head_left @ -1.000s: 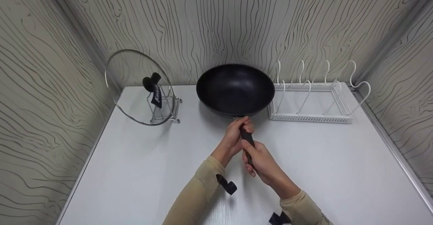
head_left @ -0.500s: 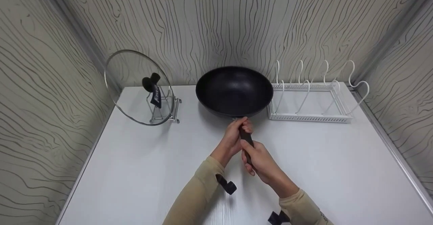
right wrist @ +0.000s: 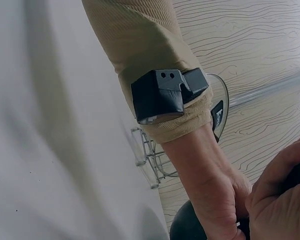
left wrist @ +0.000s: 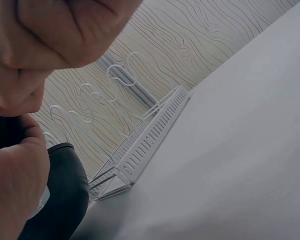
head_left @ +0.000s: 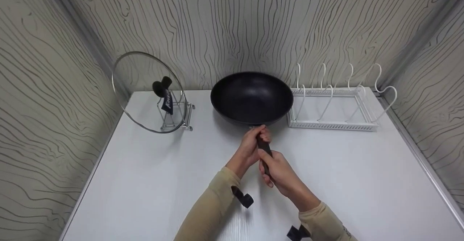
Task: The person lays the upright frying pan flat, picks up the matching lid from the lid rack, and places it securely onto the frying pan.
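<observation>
A black wok (head_left: 252,98) is at the back middle of the white table, its bowl facing up and toward me. Both hands hold its dark handle (head_left: 264,146). My left hand (head_left: 250,145) grips close to the bowl, its fingers curled round the handle. Further back along the handle, my right hand (head_left: 278,166) grips with the thumb lying on top. The wok's dark outer side (left wrist: 67,195) also shows in the left wrist view. Whether its base touches the table is hidden.
At left, a glass lid with a black knob (head_left: 167,101) leans upright on a small metal stand (head_left: 188,119). To the wok's right stands a white rack (head_left: 333,126) with several curved wire dividers. Wood-patterned walls (head_left: 232,27) enclose the table.
The wok has sunk slightly, its far rim now a little lower in the head view. Both hands keep their grip on the handle. The lid and rack look unmoved.
</observation>
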A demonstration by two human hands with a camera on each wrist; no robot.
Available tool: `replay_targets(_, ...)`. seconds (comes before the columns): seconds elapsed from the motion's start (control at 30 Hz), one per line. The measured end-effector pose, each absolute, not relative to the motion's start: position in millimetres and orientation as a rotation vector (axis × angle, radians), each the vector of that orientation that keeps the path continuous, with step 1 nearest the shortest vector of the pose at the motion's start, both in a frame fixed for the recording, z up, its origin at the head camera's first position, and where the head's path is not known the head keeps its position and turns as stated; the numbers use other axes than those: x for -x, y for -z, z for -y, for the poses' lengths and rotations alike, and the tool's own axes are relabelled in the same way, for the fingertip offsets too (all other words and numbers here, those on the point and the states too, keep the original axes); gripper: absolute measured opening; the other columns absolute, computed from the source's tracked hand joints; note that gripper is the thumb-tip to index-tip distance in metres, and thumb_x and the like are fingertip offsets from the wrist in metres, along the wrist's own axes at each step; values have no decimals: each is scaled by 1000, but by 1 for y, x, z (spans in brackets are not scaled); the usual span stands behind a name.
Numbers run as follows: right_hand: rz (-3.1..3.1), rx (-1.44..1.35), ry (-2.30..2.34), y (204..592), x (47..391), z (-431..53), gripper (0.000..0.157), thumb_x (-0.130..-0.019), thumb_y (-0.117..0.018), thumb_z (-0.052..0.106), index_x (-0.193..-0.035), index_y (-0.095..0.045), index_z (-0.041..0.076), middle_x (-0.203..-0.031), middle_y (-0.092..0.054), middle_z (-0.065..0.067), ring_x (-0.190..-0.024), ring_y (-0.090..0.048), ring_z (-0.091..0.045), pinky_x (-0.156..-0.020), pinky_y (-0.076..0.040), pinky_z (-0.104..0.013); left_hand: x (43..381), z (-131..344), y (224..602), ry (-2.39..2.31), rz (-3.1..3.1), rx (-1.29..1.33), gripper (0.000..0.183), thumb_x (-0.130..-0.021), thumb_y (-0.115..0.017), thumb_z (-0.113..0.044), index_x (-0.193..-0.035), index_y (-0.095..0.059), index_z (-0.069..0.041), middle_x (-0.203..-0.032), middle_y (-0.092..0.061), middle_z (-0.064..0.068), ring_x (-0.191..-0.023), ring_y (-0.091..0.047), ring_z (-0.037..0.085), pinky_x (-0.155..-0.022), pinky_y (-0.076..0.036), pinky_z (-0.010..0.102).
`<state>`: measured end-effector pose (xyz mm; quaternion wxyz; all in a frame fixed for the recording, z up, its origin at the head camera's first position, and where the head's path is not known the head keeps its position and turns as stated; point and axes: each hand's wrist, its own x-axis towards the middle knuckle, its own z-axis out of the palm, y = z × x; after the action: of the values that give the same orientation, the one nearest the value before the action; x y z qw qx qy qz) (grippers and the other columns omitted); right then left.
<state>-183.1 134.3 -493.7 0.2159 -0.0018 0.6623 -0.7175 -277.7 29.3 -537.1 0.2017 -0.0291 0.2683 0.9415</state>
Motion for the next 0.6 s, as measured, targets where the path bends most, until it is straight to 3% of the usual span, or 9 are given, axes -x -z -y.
replay_targets(0.3,-1840,-20,1991,493,184,-133,41,-112,-43,32,-82,-50,6,-57,-47,5,-40,-43,-5,-39,-36,-20,278,-29,538,-2631,-704,46,32,-110,-39,-8,-80,-48,-12,-74,-45,-7,-60,-45,0,-57,-41,10)
replay_targets(0.6,-1839,-39,1994,493,185,-131,39,-112,-44,32,-84,-49,6,-58,-47,5,-41,-43,-5,-39,-36,-20,278,-28,538,-2628,-696,65,29,-110,-41,-8,-82,-49,-12,-75,-46,-6,-61,-46,0,-58,-42,10)
